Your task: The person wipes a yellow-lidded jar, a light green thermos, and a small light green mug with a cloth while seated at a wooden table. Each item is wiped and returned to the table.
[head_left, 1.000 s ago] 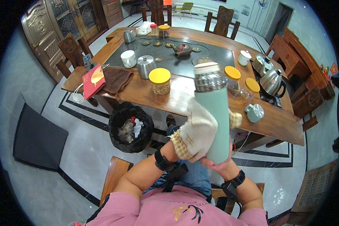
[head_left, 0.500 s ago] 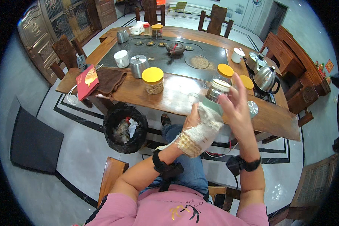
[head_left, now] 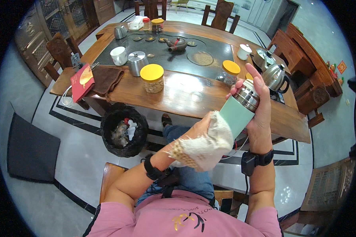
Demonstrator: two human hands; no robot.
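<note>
A mint-green thermos flask with a steel neck tilts up and to the right above the table's near edge. My right hand is closed round its upper part, with fingertips showing past the steel neck. A frayed white cloth covers the flask's lower end. My left hand grips the flask through this cloth, its fingers mostly hidden. Behind the flask stands a clear jar with a yellow lid. Another yellow-lidded jar with pale contents sits left of my hands.
The wooden table has a dark stone inlay bearing a teapot. A steel canister and white mug stand at left, beside a brown cloth and red bag. Steel kettles stand right. A lined bin is below.
My right hand has gone from raised, spread fingers to a hold round the flask's upper part. The flask has shifted right, and more of its green body shows above the cloth.
</note>
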